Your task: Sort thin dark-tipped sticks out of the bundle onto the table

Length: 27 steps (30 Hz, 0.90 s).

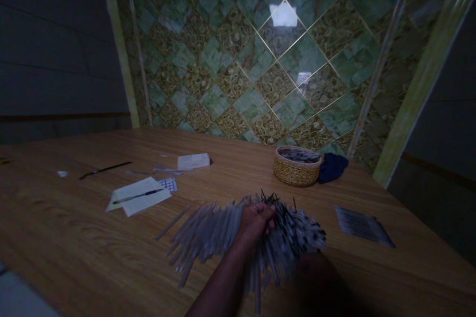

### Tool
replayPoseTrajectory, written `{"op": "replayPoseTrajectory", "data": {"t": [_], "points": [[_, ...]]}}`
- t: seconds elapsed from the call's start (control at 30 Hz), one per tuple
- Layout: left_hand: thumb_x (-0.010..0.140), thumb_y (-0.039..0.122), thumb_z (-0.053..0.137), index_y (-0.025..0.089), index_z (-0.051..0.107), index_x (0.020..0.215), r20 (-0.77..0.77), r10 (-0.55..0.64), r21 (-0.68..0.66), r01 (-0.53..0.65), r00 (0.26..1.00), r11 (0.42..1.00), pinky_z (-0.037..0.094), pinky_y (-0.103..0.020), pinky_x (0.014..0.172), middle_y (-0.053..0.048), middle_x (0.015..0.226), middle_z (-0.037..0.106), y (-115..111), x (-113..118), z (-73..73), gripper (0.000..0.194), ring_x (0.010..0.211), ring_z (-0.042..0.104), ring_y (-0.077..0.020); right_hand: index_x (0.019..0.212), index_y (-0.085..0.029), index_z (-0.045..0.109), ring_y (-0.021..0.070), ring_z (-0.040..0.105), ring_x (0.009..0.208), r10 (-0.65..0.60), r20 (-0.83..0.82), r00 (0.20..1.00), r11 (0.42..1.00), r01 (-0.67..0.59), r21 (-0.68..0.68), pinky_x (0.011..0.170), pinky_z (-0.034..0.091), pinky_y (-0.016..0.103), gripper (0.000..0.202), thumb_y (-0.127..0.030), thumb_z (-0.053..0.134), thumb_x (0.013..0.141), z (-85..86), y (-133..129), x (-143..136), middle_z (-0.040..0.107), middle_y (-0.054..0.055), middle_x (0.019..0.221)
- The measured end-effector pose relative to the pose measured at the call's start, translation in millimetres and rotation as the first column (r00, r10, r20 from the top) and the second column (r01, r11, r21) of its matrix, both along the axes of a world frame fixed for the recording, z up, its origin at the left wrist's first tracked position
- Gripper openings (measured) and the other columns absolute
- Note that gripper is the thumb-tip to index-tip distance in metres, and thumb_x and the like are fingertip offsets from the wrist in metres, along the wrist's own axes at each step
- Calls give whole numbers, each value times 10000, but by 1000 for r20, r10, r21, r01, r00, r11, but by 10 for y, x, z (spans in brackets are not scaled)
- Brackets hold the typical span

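Observation:
A wide heap of slim, pale translucent sticks, some with dark ends, [208, 233] lies fanned out on the wooden table [92, 237]. Over the middle of the heap is my left hand [256, 218], its fingers curled closed near several dark thin tips [271, 199]. What those fingers hold, if anything, is hidden. My right hand [314, 267] is low at the heap's right side, dark and blurred, so its fingers do not show clearly. To the right, apart from the heap, lies a flat clear packet of thin dark pieces [362, 225].
Behind the heap stands a round woven basket [296, 174] filled with similar sticks, beside a dark blue cloth [332, 167]. At left are a white box [193, 160], paper sheets [143, 203] with a pen [139, 196], and a black strip [106, 170]. A tiled wall [223, 74] rises behind.

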<state>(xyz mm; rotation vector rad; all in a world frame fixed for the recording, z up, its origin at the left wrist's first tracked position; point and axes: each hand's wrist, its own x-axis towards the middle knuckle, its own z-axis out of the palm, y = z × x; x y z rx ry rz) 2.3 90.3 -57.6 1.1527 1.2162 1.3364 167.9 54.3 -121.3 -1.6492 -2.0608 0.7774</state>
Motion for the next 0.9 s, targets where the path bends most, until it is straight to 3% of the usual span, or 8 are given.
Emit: {"op": "replayPoseTrajectory", "data": {"t": [0.13,0.27,0.43,0.7,0.9], "points": [[677,418,603,164,513,521,-14,-2,-3,2,1000,1000,237,-200,378,29,414,515,-4,0,-6,312,320,345,-57,521,-184,513,135,491,507,-73,-95,993,994,65,-87,455,303,220,163,-236,420,643,143,-59,209,543,0,514],[674,443,611,166,515,520,-21,-15,-4,15,1000,1000,239,-200,384,33,414,515,8,0,-33,331,319,348,-59,550,-184,518,151,500,546,-94,-197,976,994,83,-65,487,335,236,204,-346,429,635,236,-124,431,544,12,556],[662,455,617,170,522,526,-27,-46,-14,46,999,999,232,-201,377,30,420,528,-11,32,-15,329,323,357,-63,591,-199,495,120,470,464,-157,-318,935,985,124,-121,440,328,220,188,-366,434,652,354,-210,628,516,-26,506],[637,417,638,147,548,559,-27,-164,-35,163,986,986,243,-182,356,0,462,574,-65,124,-21,294,329,409,-63,622,-195,481,109,469,430,-176,-519,837,982,108,-157,421,345,215,245,-438,473,647,424,-281,580,505,-39,483],[615,402,655,122,577,640,68,-289,-28,292,955,956,281,-172,351,-52,601,631,-133,232,-20,292,411,503,-87,619,-189,475,100,464,423,-152,-639,754,984,55,-169,415,340,206,196,-381,510,638,403,-299,477,505,-41,484]]}}
